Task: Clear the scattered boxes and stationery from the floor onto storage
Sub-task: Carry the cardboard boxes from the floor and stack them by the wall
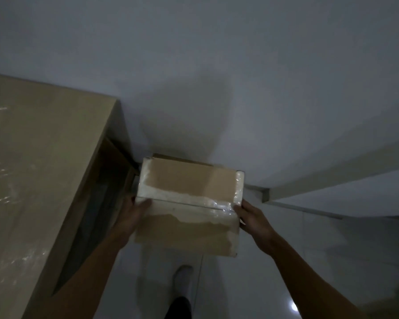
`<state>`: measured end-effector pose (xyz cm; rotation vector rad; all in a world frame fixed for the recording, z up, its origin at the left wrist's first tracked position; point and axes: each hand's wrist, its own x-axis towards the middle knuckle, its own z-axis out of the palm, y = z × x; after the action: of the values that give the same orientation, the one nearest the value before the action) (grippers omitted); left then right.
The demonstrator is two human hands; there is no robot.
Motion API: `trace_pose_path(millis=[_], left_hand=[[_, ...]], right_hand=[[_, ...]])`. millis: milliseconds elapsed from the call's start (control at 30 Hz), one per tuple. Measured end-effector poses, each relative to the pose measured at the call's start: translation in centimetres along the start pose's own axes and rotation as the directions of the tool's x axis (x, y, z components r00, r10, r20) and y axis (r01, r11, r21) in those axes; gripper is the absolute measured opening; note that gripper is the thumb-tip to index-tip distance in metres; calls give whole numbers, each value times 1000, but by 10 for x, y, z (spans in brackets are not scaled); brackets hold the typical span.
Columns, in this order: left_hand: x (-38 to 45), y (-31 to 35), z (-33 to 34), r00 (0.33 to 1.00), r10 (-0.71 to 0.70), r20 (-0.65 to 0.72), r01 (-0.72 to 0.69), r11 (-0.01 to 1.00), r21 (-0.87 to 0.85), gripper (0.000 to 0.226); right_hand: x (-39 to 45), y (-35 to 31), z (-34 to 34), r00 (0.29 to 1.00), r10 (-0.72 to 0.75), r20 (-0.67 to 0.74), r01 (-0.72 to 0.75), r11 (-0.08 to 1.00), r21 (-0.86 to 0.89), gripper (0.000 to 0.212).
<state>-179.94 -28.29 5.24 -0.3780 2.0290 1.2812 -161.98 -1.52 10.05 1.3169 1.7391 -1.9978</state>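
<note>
**Box held up in a dim room corner**

The room is dark. A big pale wall [217,54] fills the top & back of the view. It meets another wall on the right, w/ a ledge or step [309,189] sticking out there. The floor [274,284] is shiny white tile; one small bright light spot shows on it at the bottom right.

On the left stands a big tan cabinet [37,169]. Its flat top is glossy w/ light streaks. Its side has a dark open gap, & I can't tell what is in it.

Next is the cardboard box [189,203], brown w/ clear tape & torn white bits on top. It is up in the air, between the cabinet & the ledge, close to the wall corner. A 2nd brown edge peeks out behind it.

The left hand [134,212] grips the box's left side, thumb on top. The right hand [251,217] grips the right side, thumb at the top edge.

Below, a leg w/ a white sock [182,282] stands on the floor.
</note>
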Motion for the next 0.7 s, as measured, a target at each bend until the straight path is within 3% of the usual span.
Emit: trace_pose_path(millis=[233,367,533,700], left_hand=[[95,-4,-7,999,-23,-38,22,999,-25,51],[139,-12,-5,999,-17,-35,15,999,-40,70],[174,0,2,999,-16,-31,15,998,-55,60],[214,-2,-2,1000,-13,1,13,998,-60,74]], right_hand=[[87,1,30,999,27,29,-25,998,-62,27],[127,3,40,998,60,29,-58,997,-56,31],[157,-1,46,996,92,18,-91,995,-30,33],[185,-1,51,994,98,38,-98,995,-18,28]])
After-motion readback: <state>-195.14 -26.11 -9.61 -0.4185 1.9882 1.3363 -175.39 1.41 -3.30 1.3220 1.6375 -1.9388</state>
